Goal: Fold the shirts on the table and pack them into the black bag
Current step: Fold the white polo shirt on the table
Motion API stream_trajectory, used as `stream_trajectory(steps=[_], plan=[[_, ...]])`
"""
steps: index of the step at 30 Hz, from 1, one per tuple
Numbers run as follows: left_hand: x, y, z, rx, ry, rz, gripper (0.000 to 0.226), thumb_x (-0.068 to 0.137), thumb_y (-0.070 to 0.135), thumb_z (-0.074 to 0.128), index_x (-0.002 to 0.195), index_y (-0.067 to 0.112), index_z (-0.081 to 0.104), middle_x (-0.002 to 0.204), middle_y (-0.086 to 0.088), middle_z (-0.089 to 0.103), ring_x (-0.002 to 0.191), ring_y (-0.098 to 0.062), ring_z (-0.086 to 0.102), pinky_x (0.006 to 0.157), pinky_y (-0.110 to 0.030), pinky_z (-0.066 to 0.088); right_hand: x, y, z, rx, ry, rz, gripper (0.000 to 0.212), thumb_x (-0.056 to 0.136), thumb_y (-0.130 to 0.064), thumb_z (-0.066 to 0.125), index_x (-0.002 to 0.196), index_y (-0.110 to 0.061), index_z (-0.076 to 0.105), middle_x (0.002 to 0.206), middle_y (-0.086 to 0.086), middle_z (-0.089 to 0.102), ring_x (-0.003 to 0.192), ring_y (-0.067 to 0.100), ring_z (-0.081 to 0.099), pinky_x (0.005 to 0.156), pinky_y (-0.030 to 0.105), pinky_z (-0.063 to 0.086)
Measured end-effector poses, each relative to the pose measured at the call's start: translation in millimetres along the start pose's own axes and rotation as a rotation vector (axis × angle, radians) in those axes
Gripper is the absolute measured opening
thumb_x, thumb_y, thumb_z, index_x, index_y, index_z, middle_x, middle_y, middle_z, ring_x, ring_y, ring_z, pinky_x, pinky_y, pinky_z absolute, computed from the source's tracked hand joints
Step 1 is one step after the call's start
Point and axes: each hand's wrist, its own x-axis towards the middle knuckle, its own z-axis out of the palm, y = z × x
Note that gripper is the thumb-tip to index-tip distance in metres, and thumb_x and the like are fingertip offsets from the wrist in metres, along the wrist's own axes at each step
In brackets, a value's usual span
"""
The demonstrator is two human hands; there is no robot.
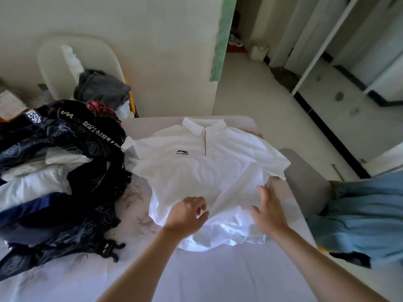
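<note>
Pale floral-clothed table (196, 277): white collared polo shirt (202, 171) lies face up, collar far side. Left hand (187, 214) curled at the lower front, pinch unclear; right hand (268, 212) straight-fingered, resting on the fabric. Step: probably smoothing. Next: likely a side folded inward. Dark heap of clothes (65, 160) waits left.

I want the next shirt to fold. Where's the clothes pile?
In the head view, the pile lies on the left side of the table, directly left of the spread white polo.

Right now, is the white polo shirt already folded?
No, the white polo shirt lies spread open, collar and both sleeves showing.
</note>
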Motion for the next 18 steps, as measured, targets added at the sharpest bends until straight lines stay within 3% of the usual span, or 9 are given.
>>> stream_trajectory(steps=[3,6,8,10,12,13,15,17,18], plan=[[-20.9,7.7,23.2,0.100,-0.277,-0.032,0.037,0.077,0.056,0.064,0.104,0.031,0.062,0.108,0.015,0.059,0.107,-0.006,0.052,0.086,-0.025,0.042,-24.0,22.6,6.8,-0.128,-0.067,0.196,0.061,0.089,-0.040,0.061,0.138,-0.007,0.043,0.140,0.015,0.046,0.125,0.034,0.046,0.100,0.042,0.042],[-37.1,-3.0,43.0,0.300,-0.417,0.013,0.077,0.064,0.064,0.063,0.134,0.034,0.053,0.137,0.004,0.041,0.136,-0.016,0.028,0.110,-0.035,0.032,-37.5,26.2,9.5,-0.263,-0.252,0.229,0.070,0.080,-0.057,0.059,0.135,-0.015,0.047,0.137,0.009,0.046,0.124,0.033,0.045,0.100,0.042,0.042],[-40.8,-11.0,53.5,0.267,-0.324,0.024,0.069,0.056,0.054,0.077,0.121,0.035,0.064,0.125,0.002,0.049,0.126,-0.020,0.039,0.099,-0.041,0.046,-37.4,29.7,13.9,-0.286,-0.250,0.124,0.075,0.078,-0.052,0.065,0.141,-0.018,0.043,0.142,0.007,0.044,0.130,0.031,0.040,0.103,0.041,0.040],[-42.6,-18.9,61.1,0.191,-0.178,0.028,0.036,0.059,0.032,0.086,0.093,0.032,0.072,0.110,0.005,0.054,0.111,-0.021,0.055,0.083,-0.037,0.055,-31.9,34.0,18.8,-0.302,-0.187,0.028,0.068,0.078,-0.043,0.068,0.140,-0.020,0.049,0.144,0.002,0.047,0.133,0.028,0.042,0.104,0.040,0.036],[-43.3,-12.2,56.6,0.077,-0.093,-0.036,0.022,0.078,0.010,0.073,0.095,0.023,0.071,0.118,0.002,0.058,0.113,-0.026,0.059,0.086,-0.032,0.051,-25.5,38.8,21.5,-0.184,-0.106,-0.001,0.036,0.083,-0.031,0.065,0.118,-0.021,0.065,0.124,0.000,0.064,0.119,0.027,0.055,0.097,0.037,0.037],[-43.2,-6.7,52.0,0.045,-0.100,-0.108,0.023,0.088,0.008,0.061,0.107,0.019,0.066,0.123,-0.001,0.058,0.113,-0.027,0.059,0.086,-0.032,0.048,-24.6,37.7,16.4,-0.054,-0.095,0.041,0.017,0.088,-0.027,0.061,0.101,-0.019,0.068,0.107,0.001,0.070,0.106,0.029,0.061,0.090,0.036,0.042],[-39.4,5.2,35.5,-0.031,-0.145,-0.298,0.022,0.099,0.013,0.043,0.118,0.018,0.053,0.115,-0.006,0.062,0.094,-0.028,0.060,0.074,-0.033,0.047,-27.8,33.1,-1.5,0.240,-0.126,0.131,0.019,0.094,-0.025,0.054,0.077,-0.018,0.060,0.079,0.000,0.066,0.084,0.029,0.060,0.075,0.036,0.046],[-30.1,17.0,14.8,-0.156,-0.211,-0.438,0.015,0.098,0.016,0.039,0.105,0.022,0.051,0.098,-0.008,0.061,0.077,-0.024,0.056,0.060,-0.032,0.044,-31.2,27.3,-25.6,0.511,-0.178,0.216,0.021,0.097,-0.023,0.055,0.077,-0.021,0.062,0.073,-0.002,0.058,0.078,0.025,0.054,0.072,0.037,0.044],[-25.7,20.9,3.7,-0.159,-0.302,-0.469,0.014,0.096,0.018,0.040,0.099,0.023,0.053,0.094,-0.005,0.060,0.075,-0.021,0.054,0.059,-0.030,0.041,-31.6,26.9,-36.1,0.601,-0.244,0.288,0.016,0.099,-0.025,0.054,0.088,-0.022,0.066,0.078,-0.003,0.060,0.079,0.023,0.055,0.073,0.036,0.044]])
